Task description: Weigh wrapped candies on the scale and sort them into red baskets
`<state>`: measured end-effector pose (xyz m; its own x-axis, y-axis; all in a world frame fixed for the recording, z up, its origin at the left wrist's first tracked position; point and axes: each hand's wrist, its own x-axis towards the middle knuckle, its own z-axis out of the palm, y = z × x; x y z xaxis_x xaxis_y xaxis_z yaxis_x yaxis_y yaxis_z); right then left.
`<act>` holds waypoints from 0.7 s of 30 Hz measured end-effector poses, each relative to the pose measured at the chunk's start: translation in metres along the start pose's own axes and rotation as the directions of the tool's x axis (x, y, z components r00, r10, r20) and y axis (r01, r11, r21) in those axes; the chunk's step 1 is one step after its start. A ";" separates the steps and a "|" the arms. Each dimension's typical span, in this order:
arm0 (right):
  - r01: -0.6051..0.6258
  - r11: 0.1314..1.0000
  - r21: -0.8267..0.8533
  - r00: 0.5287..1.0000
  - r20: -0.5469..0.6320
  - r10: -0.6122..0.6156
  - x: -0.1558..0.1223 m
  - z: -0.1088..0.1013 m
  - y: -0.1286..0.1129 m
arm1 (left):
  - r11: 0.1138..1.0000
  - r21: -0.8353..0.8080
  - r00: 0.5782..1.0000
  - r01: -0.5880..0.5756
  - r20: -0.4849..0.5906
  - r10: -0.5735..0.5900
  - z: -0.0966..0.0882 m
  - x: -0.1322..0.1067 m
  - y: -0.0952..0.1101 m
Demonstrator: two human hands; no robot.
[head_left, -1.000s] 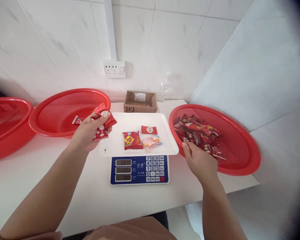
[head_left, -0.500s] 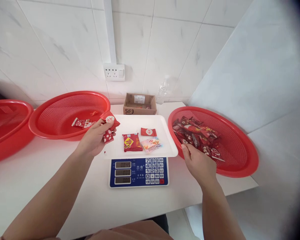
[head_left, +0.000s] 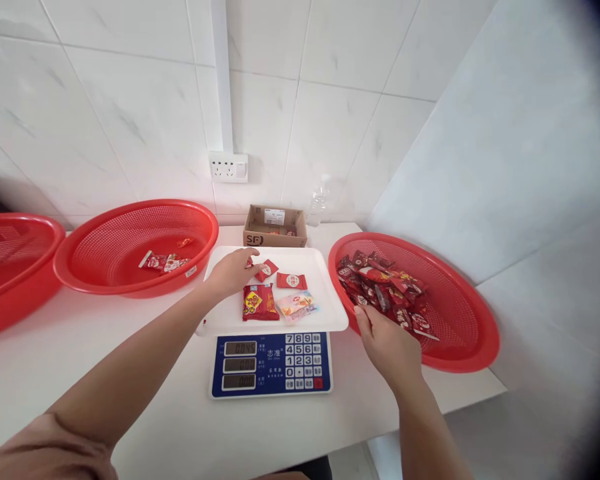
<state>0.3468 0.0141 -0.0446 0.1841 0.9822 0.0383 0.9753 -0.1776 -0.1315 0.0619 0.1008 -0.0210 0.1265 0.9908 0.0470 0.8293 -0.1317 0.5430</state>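
Over the back left of the white scale tray, my left hand has its fingers curled around a small red snack packet, mostly hidden by them. Another red packet lies by the thumb tip; whether the thumb touches it I cannot tell. Also on the tray are a red packet with a white label, a larger red packet with a yellow diamond and a pale, colourful packet. My right hand grips the near left rim of a red basket with many dark red packets inside.
Below the tray is the scale's blue keypad panel. Left stands a red basket with a few packets, beside another red basket. A cardboard box and a clear bottle stand by the wall.
My left hand has moved right from beside the left basket to over the tray with its red packets, and one now shows by the thumb. My right hand stays on the basket rim.
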 end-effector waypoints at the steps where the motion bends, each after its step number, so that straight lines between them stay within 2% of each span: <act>1: 0.002 1.000 0.004 1.000 0.002 -0.002 0.000 0.000 0.000 | 1.000 0.028 1.000 -0.014 -0.009 0.014 0.001 -0.001 0.002; 7: -0.013 1.000 0.000 1.000 0.006 0.013 0.001 0.000 0.000 | 0.988 0.120 0.995 -0.096 0.040 0.092 0.009 -0.007 0.014; 10: -0.014 1.000 0.016 1.000 0.016 0.014 0.002 0.002 0.002 | 0.985 0.112 0.992 -0.128 -0.001 0.129 0.008 -0.014 0.025; 12: -0.018 0.997 0.076 1.000 -0.004 0.018 0.003 0.003 0.004 | 0.985 0.017 0.984 -0.170 -0.060 0.171 0.006 -0.024 0.036; 15: 0.055 0.948 0.314 0.988 -0.152 -0.007 -0.001 0.003 0.003 | 0.933 -0.207 0.954 -0.293 -0.120 0.273 0.008 -0.049 0.057; 16: 0.120 0.900 0.419 0.978 -0.205 -0.034 -0.006 0.003 0.000 | 0.899 -0.253 0.933 -0.358 -0.126 0.336 0.011 -0.059 0.064; 18: 0.276 0.732 0.623 0.958 -0.241 -0.156 -0.019 0.000 -0.012 | 0.806 -0.275 0.852 -0.524 -0.152 0.501 0.018 -0.077 0.077; 20: 0.362 0.498 0.788 0.912 -0.187 -0.366 -0.036 -0.004 -0.029 | 0.709 -0.255 0.753 -0.657 -0.174 0.635 0.025 -0.091 0.086; 21: 0.360 0.408 0.839 0.882 -0.163 -0.443 -0.045 -0.006 -0.036 | 0.676 -0.246 0.718 -0.694 -0.180 0.672 0.028 -0.096 0.088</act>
<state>0.3039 -0.0236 -0.0351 -0.2494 0.9348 0.2531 0.3616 0.3323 -0.8711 0.1378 -0.0072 -0.0009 0.5499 0.6288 0.5498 0.3394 -0.7696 0.5408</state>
